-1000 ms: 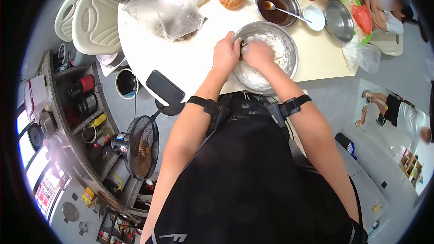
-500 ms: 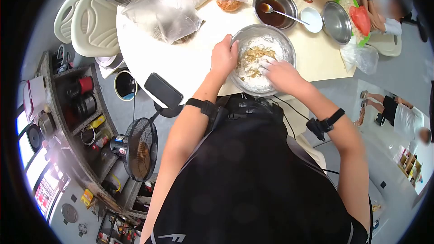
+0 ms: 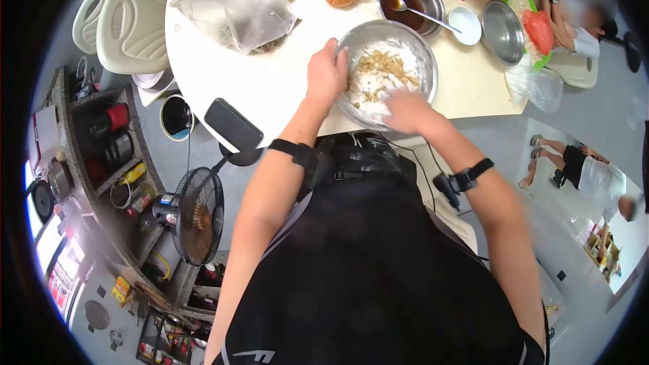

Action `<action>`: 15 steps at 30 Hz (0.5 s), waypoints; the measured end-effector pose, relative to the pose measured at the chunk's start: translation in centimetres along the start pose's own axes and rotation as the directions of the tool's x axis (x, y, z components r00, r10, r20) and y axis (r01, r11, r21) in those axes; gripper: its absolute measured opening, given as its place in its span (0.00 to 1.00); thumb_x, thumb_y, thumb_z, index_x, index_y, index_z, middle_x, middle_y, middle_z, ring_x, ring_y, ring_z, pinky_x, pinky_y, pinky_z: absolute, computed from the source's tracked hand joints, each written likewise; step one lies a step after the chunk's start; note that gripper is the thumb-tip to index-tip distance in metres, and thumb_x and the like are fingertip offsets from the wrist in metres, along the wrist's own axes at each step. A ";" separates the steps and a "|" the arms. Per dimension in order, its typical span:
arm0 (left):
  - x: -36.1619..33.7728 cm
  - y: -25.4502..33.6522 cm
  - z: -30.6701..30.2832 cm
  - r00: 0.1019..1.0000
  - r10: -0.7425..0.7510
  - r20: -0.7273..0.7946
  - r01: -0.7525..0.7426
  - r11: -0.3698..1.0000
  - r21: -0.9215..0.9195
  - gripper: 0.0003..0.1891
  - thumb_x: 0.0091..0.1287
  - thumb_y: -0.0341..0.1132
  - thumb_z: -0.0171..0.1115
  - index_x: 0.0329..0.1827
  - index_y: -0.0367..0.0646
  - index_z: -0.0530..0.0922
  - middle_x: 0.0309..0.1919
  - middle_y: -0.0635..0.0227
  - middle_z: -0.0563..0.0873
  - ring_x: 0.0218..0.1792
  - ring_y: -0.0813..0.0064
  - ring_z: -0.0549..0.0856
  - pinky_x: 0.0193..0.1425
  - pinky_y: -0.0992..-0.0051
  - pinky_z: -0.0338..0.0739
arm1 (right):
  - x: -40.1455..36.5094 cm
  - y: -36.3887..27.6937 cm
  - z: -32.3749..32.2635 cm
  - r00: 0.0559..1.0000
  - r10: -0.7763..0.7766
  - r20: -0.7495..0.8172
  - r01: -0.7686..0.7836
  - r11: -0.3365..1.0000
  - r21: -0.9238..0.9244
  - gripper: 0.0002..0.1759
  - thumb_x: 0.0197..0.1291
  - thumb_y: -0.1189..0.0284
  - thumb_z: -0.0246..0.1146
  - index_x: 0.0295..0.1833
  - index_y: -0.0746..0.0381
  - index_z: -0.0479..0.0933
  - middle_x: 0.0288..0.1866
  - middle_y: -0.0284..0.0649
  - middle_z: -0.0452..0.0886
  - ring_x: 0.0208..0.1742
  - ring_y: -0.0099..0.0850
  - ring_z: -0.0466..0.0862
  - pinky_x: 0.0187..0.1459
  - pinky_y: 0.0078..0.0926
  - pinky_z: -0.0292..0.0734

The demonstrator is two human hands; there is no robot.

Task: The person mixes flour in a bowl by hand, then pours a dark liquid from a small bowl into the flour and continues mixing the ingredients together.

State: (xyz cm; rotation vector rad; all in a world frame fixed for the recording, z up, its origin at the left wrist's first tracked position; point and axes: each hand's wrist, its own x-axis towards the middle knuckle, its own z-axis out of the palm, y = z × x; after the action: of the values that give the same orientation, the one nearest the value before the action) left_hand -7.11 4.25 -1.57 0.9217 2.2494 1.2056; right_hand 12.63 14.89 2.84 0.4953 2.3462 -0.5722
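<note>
The left hand (image 3: 326, 74) was closed around the left rim of the mixing bowl (image 3: 428, 61); the right hand (image 3: 409, 111) was inside it, near its close wall, at the floury mixture (image 3: 382, 67), its fingers too blurred to tell whether spread or pinched. The mixing bowl stood at the near edge of the table (image 3: 291, 88); a hard push from the right hand, with only the left hand bracing one side, could have slid or tipped it towards the lap; brisk strokes against the close wall could have thrown flour over the rim. Loose pale powder lay around the clumped yellowish part; uneven stirring could have left dry pockets. Beyond the mixing bowl, the spoon (image 3: 433, 19) lay across the rim of the steel bowl (image 3: 440, 5) of dark liquid, its handle reaching over the small white bowl (image 3: 466, 26); a knock there could have flipped it and spilled liquid. The phone (image 3: 233, 125) lay at the near left edge, where a stray left elbow could have nudged it off.
</note>
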 end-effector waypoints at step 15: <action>-0.5 -0.4 -0.7 1.000 0.003 -0.021 -0.002 0.999 0.048 0.14 0.77 0.40 0.62 0.50 0.35 0.78 0.34 0.37 0.86 0.38 0.34 0.86 0.44 0.49 0.80 | 0.3 0.5 -2.2 0.904 -0.117 -0.412 0.034 0.978 -0.204 0.38 0.55 0.64 0.77 0.72 0.56 0.77 0.79 0.52 0.72 0.76 0.53 0.74 0.71 0.48 0.76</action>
State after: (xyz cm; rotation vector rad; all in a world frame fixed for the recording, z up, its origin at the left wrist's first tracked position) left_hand -7.40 3.34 -1.54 0.9342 2.3033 1.1726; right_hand 11.56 16.47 3.99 0.4754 2.8110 -0.2836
